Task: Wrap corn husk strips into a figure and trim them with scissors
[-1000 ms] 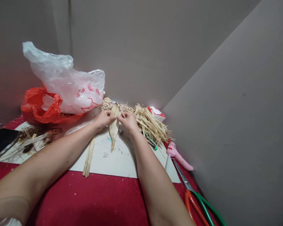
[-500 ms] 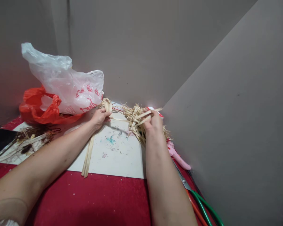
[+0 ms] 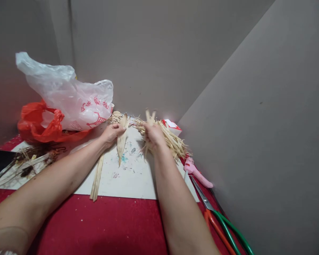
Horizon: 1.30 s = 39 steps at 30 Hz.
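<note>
The left hand (image 3: 113,134) kept a dry leaf (image 3: 121,145) pinched at the frame's centre. The right hand (image 3: 154,136), closed around blurred pale strips (image 3: 149,117), had shifted left to the edge of the straw pile (image 3: 177,143), so leaf and strips were held apart.

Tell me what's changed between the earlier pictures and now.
The right hand, at the dried leaf beside the left hand a second ago, swung right over the pile of strips, then came partway back left. It is now apart from the leaf, holding blurred pale strips. The left hand still pinches the leaf. The white bag and scissors stayed put.
</note>
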Each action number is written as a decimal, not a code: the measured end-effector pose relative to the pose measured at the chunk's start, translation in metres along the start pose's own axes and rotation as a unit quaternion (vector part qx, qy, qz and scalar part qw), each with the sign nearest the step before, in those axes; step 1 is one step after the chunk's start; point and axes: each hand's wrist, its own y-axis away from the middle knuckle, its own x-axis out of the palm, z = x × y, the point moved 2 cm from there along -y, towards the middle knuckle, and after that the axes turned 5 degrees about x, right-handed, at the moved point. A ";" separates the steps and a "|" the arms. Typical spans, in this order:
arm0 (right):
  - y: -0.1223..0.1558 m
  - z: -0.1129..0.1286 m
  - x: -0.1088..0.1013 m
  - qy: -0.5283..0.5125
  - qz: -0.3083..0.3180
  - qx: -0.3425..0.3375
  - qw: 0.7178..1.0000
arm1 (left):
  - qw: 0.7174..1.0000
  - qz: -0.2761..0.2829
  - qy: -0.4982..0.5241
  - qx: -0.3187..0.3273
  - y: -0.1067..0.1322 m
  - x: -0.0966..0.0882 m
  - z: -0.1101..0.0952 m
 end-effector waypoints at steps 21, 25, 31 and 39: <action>0.011 -0.032 0.032 0.078 0.113 0.001 0.991 | 0.993 0.017 -0.116 0.017 0.005 0.002 -0.001; 0.010 -0.033 0.031 0.091 0.117 -0.011 0.989 | 0.989 0.030 -0.139 0.027 0.009 0.004 -0.005; 0.009 -0.028 0.035 0.164 0.077 -0.066 0.981 | 0.990 0.035 -0.137 0.025 0.006 0.004 -0.004; 0.000 -0.032 0.034 0.247 0.032 -0.138 0.959 | 0.996 0.040 -0.081 0.005 0.005 0.003 -0.004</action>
